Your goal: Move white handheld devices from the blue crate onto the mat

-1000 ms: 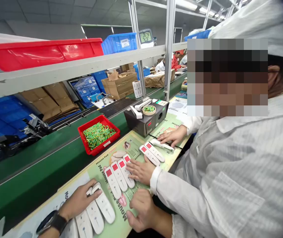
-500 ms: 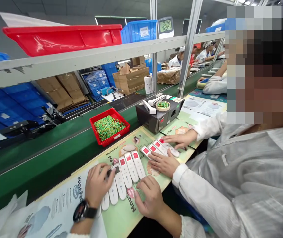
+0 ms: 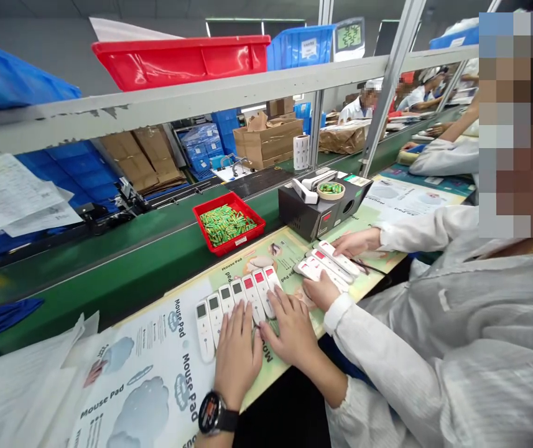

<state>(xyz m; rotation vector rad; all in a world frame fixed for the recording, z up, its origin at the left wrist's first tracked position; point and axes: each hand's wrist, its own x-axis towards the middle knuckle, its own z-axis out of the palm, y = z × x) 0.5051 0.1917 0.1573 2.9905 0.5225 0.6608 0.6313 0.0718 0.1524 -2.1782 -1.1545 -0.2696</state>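
A row of several slim white handheld devices (image 3: 204,330) with small screens lies on the printed mat. Screens at the row's left end are dark, while those at its right end glow red. My left hand (image 3: 238,351), wearing a black watch, rests with stretched fingers over the lower bodies of the middle devices. My right hand (image 3: 291,326) lies on the right end of the row, fingers extended over the red-screened device (image 3: 270,280). Neither hand is wrapped around a device. Fingers hide part of the row.
To my right, a co-worker's hands (image 3: 323,290) touch another group of white devices (image 3: 311,269). Beyond the mat (image 3: 149,367) stand a red tray (image 3: 219,250) of green batteries and a black box (image 3: 301,211) with a round opening. A shelf (image 3: 191,87) crosses above the green conveyor (image 3: 154,274).
My left hand has moved from the row's left end to its middle and flattened. My right hand has come onto the right end. The co-worker's hands have shifted, and the view has turned.
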